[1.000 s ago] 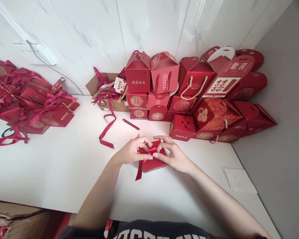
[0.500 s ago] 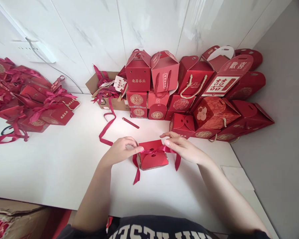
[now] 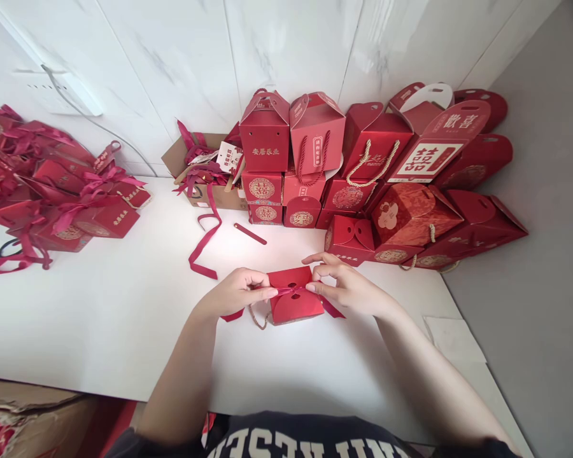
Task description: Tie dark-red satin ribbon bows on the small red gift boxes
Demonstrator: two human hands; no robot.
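Observation:
In front of me on the table is a small red gift box [image 3: 297, 310], its top flaps folded together. A dark pink ribbon [image 3: 333, 309] crosses the top, with a small knot in the middle by the flap holes. My left hand [image 3: 236, 294] pinches the ribbon at the box's left side, and one tail hangs out below that hand. On the other side my right hand [image 3: 346, 286] pinches the ribbon close to the knot, its index finger raised. A twisted beige cord loop sticks out at the box's lower left.
A loose ribbon [image 3: 204, 251] and a narrow red strip [image 3: 250, 234] lie behind the box. Stacked red gift boxes [image 3: 265, 149] line the wall, beside an open carton [image 3: 219, 198] of ribbons. Ribboned boxes [image 3: 107, 216] are piled at the left.
Both hands have closed in on the ribbon, the right nearer the knot. The ribbon tails have swung outward and upward, and the cord loop at the left now shows.

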